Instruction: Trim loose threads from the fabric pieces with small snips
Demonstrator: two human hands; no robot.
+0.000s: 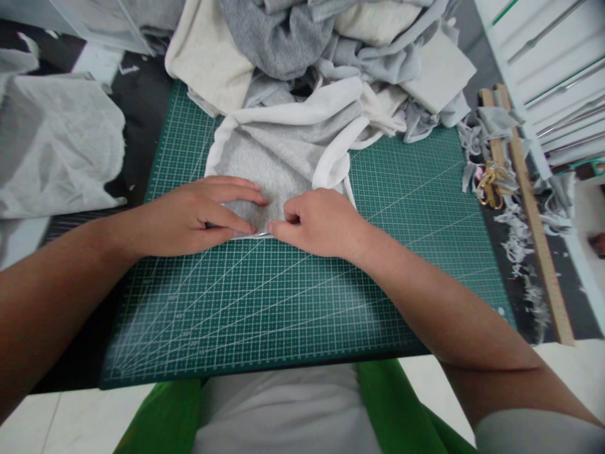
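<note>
A light grey fabric piece (pixel 269 161) with white curled edges lies on a green cutting mat (pixel 283 302). Its near edge runs between my two hands. My left hand (pixel 203 211) rests over the fabric's near left part, fingers stretched out and thumb at the edge. On the right, my right hand (pixel 316 221) is closed, its curled fingers and thumb pinching the same edge. A thin pale or shiny sliver shows at the edge between both thumbs; what it is I cannot tell.
A heap of grey and cream fabric (pixel 283 38) covers the mat's far side. More pale fabric (pixel 57 145) lies at left, beside a clear plastic bin (pixel 108 25). Gold-handled scissors (pixel 491 187), a wooden ruler (pixel 539 233) and fabric scraps (pixel 517 243) lie at right.
</note>
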